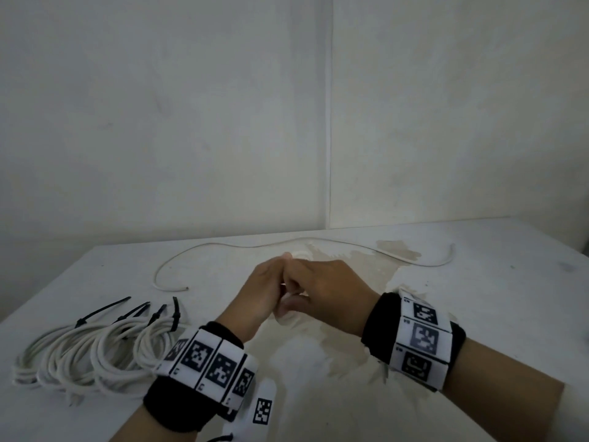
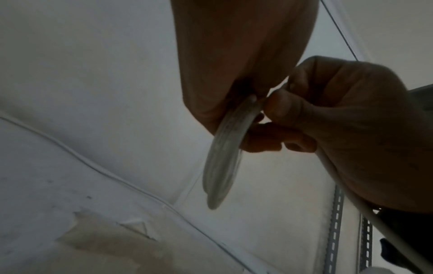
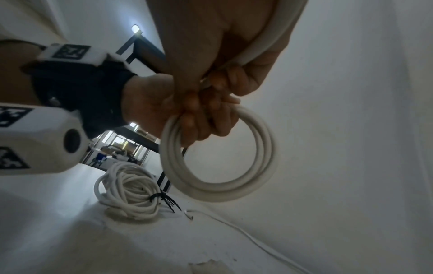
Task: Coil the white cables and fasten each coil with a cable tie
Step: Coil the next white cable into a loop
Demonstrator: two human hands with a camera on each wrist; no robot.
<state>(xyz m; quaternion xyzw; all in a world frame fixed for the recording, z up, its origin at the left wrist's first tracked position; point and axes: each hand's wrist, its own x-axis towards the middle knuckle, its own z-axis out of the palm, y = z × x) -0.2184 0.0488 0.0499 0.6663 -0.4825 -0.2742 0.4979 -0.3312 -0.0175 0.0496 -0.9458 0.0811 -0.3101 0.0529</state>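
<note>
My two hands meet above the middle of the table. My left hand grips a small coil of white cable, its fingers curled round the top of the loop. My right hand holds the free strand of that cable, which runs through its palm. In the left wrist view the coil hangs edge-on between both hands, and the strand trails past my right wrist. From the head view the coil is hidden behind the hands.
Several tied white coils with black cable ties lie at the table's left. A loose white cable snakes across the back of the white table. Walls stand close behind.
</note>
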